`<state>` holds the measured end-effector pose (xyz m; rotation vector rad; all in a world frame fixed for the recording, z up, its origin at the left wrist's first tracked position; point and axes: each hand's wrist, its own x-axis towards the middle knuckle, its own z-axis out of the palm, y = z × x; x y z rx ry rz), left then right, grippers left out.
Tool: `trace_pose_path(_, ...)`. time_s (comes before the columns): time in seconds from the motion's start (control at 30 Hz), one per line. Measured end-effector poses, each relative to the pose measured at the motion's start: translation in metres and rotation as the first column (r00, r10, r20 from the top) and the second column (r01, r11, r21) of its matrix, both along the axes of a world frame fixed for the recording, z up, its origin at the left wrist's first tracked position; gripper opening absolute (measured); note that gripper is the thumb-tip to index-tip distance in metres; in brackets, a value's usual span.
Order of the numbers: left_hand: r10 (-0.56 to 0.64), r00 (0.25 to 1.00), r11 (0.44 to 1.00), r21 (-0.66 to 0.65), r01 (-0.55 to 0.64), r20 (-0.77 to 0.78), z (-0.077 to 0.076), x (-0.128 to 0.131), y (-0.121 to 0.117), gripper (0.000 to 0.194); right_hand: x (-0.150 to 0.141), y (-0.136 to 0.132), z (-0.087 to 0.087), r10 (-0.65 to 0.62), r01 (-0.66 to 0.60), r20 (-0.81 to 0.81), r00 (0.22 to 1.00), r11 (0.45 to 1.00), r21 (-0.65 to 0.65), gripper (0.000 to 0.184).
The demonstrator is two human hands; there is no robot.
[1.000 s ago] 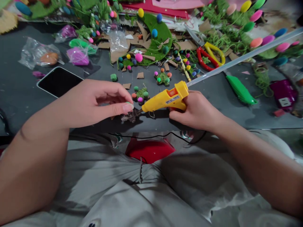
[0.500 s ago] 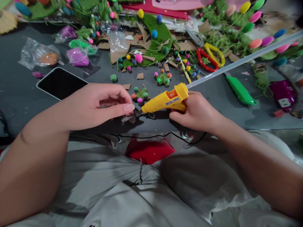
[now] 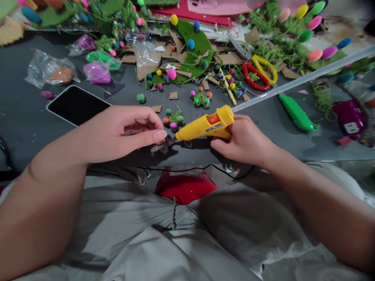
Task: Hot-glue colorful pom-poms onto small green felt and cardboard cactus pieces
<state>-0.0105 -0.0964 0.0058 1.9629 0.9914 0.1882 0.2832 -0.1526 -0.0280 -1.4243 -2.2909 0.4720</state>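
My right hand (image 3: 244,138) is wrapped round the handle of a yellow glue gun (image 3: 199,127). A long translucent glue stick (image 3: 293,82) sticks out of its back end. The gun points left, and its dark nozzle meets or nearly meets a small grey-brown, clumpy piece (image 3: 161,147) near the table's front edge. Just above that piece, my left hand (image 3: 131,130) has thumb and fingers drawn together in a pinch; what lies between them is hidden. Close behind the nozzle lies a green yarn coil (image 3: 175,118) with small coloured balls round it.
A second ball-trimmed coil (image 3: 201,97) lies further back. Beyond are cardboard scraps (image 3: 174,95), a pencil (image 3: 227,86), scissors (image 3: 254,74) and a green leaf-shaped mat (image 3: 190,54). A phone (image 3: 77,103) lies by my left wrist, a green comb-like tool (image 3: 297,113) to the right.
The view has shifted very slightly. Both hands and the glue gun keep nearly the same place and pose.
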Motion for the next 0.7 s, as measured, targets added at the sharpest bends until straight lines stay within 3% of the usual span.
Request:
trace_pose_path(0.27,0.002,1.0,1.0,0.016,-0.002,-0.018,0.0014,-0.0002,-0.0007,0.019,0.0015,-0.0013,0.0015,-0.015,0.015,0.01,1.0,1.0,0.014,0.032)
trace_pose_path(0.5,-0.013,0.995,0.997,0.083,0.005,0.099,-0.0068,-0.0018,0.0014,0.015,0.0038,-0.0021,0.0019,-0.026,0.026,0.037,0.999,1.0,0.002,0.031)
trace_pose_path(0.7,-0.01,0.996,0.997,0.078,0.003,0.09,-0.0072,-0.0017,0.0012,0.013,0.0069,-0.0037,0.0017,-0.035,0.036,0.052,0.998,0.999,-0.006,0.023)
